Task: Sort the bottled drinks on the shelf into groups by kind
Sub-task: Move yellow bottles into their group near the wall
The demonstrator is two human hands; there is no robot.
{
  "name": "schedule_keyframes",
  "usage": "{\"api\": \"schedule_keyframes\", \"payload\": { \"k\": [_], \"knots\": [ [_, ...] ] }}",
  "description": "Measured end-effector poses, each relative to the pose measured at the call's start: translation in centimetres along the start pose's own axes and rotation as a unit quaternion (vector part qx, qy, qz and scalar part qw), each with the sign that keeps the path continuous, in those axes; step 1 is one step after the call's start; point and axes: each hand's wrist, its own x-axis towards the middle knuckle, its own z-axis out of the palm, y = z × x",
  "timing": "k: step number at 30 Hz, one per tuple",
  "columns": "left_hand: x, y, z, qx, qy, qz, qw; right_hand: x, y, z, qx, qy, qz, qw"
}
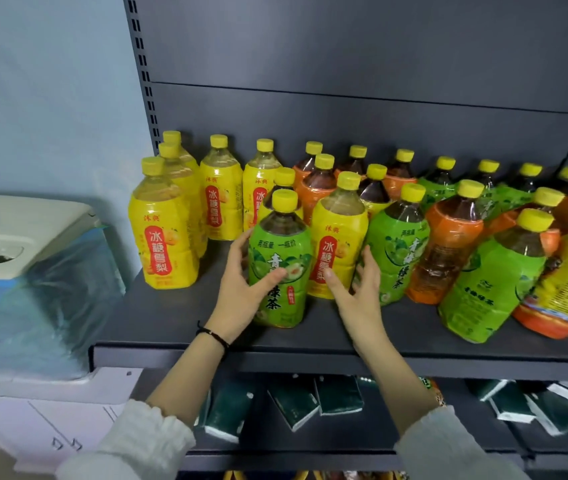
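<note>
Pulling one misplaced bottle out of the front row looks like the step in hand. The left hand (244,282) grips a green plum tea bottle (279,261), with the thumb across the label and the fingers curled round its far side. The bottle stands upright near the front edge of the shelf (171,327).

Just right of that bottle, touching it or nearly so, stands a yellow rock-sugar pear bottle (339,233). The right hand (357,292) is spread at its base. The thumb lies on the yellow label and the fingers reach into the gap on its far side, straight rather than curled, so I read it as touching and not yet gripping.

Left of the green plum tea bottle, and behind it on that side, the other pear bottles (163,230) already stand as a group. Right of it the row is mixed: a second green bottle (396,251), then an orange-labelled bottle (448,247), then more green and orange ones further right. Directly behind it stands an orange-labelled cluster (319,188).

Sorting seems only partly done. My guess is that a swap is called for: the green bottle goes right, towards its own kind, and the yellow one goes left to the pear group. Each would need lifting clear of its neighbours, since the bottles stand close together and look tall enough to tip if dragged.
</note>
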Motion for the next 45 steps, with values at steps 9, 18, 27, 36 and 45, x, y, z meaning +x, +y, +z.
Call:
{"api": "schedule_keyframes", "payload": {
  "k": [9, 18, 27, 36, 45],
  "knots": [
    [0.5, -0.6, -0.3, 0.02, -0.002, -0.009, 1.0, 4.1, 0.4, 1.3, 0.061, -0.031, 0.053, 0.996],
    [0.2, -1.0, 0.0, -0.029, -0.018, -0.028, 0.999, 2.0, 0.4, -1.3, 0.094, -0.025, 0.044, 0.994],
    [0.3, -1.3, 3.0, -0.05, 0.015, -0.011, 0.999, -2.8, 0.0, -7.8, 0.119, -0.097, 0.047, 0.987],
    [-0.6, -0.7, 1.1, -0.04, -0.076, -0.055, 0.995, -5.6, -0.8, -5.5, 0.118, -0.102, 0.035, 0.987],
    [-4.6, -0.2, -4.3, -0.028, -0.171, -0.071, 0.982, -9.0, -2.2, 2.3, 0.128, -0.118, 0.021, 0.985]
  ]
}}
